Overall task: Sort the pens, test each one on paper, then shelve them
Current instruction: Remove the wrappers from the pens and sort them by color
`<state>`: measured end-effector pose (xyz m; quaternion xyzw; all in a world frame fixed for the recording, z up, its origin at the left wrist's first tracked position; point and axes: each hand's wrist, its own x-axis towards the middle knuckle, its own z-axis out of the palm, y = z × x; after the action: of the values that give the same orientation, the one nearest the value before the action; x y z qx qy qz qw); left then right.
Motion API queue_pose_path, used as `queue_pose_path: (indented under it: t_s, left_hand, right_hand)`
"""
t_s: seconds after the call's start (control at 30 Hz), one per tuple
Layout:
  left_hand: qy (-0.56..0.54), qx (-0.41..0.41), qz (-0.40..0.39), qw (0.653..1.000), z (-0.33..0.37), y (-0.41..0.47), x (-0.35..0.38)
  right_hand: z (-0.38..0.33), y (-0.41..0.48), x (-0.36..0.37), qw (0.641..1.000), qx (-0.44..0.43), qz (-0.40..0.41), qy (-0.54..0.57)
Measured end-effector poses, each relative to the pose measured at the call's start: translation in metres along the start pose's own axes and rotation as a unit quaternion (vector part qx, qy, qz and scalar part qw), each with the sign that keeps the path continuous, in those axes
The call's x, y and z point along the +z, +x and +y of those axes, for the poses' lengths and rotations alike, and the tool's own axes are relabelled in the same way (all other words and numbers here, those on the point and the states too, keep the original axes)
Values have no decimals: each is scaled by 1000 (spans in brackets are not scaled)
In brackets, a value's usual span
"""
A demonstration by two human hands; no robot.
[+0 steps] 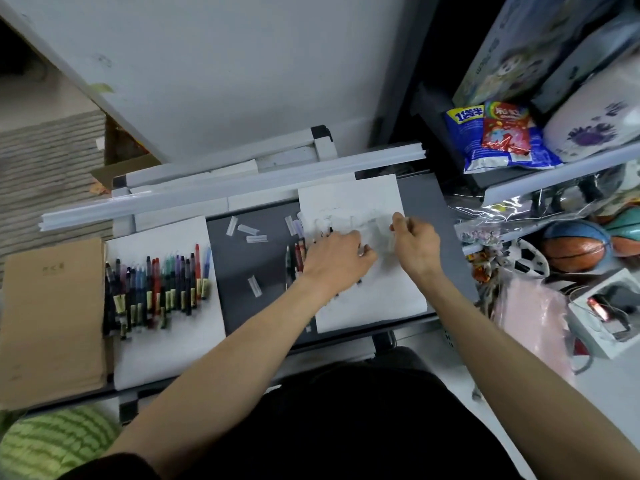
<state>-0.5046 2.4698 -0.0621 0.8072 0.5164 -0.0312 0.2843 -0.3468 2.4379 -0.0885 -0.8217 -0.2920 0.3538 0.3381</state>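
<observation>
A row of several coloured pens [156,289] lies side by side on the left white sheet [173,341]. The right white sheet [349,199] lies under both hands, with faint marks near its middle. My left hand [332,259] rests palm down on a small bunch of pens [294,258] at that sheet's left edge, fingers curled over them. My right hand [415,242] hovers just right of it, fingertips pinched on a clear pen cap [391,237] that is blurred. Several clear caps [247,232] lie loose on the grey desk [239,306].
A brown cardboard folder [52,320] lies at the far left. A long white rail [225,188] runs across the desk's back edge. Shelves at the right hold snack bags [498,140], balls [575,247] and a white box [609,313]. A green striped cushion [52,441] sits bottom left.
</observation>
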Motion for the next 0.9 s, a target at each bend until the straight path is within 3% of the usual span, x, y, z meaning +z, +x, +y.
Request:
queue_pose_path:
  t_s: [0.17, 0.4, 0.9]
  left_hand:
    - [19, -29, -12, 999, 25, 21, 5]
    - [-13, -74, 20, 997, 38, 32, 7]
    - [-81, -66, 12, 994, 25, 26, -2]
  right_hand:
    - [1, 13, -4, 995, -19, -59, -79]
    - [-2, 18, -13, 988, -46, -100, -108]
    - [-2, 7, -29, 968, -136, -122, -170]
